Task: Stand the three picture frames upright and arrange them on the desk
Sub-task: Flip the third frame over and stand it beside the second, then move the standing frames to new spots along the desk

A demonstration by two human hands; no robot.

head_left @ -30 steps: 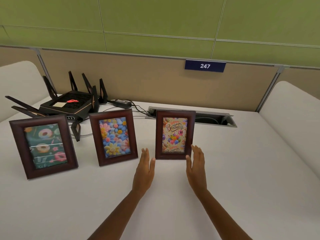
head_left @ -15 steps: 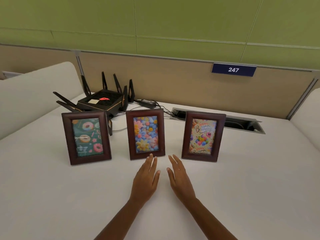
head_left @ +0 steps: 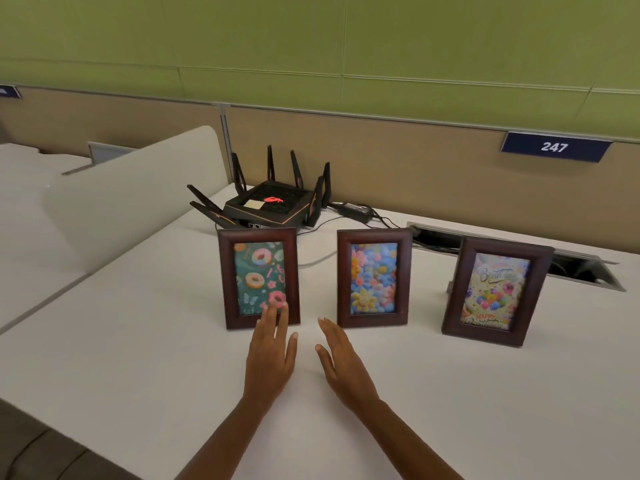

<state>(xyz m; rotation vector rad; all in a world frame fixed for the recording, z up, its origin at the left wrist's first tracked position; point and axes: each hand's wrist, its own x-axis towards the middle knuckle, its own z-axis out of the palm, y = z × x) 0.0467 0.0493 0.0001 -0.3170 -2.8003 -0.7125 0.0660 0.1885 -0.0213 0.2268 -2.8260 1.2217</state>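
Note:
Three dark wooden picture frames stand upright in a row on the white desk. The donut frame is on the left, the flower frame in the middle, the birthday frame on the right. My left hand is flat and open, its fingertips overlapping the donut frame's lower right corner. My right hand is open too, fingers together, in front of the gap between the donut and flower frames. Neither hand holds anything.
A black router with several antennas sits behind the donut frame, its power brick and cables trailing right. An open cable hatch lies behind the birthday frame. A beige divider panel stands at the left; a sign reads 247.
My view has swung left, so the frames now sit further right. Both hands moved left from the birthday frame toward the donut frame, staying open and empty.

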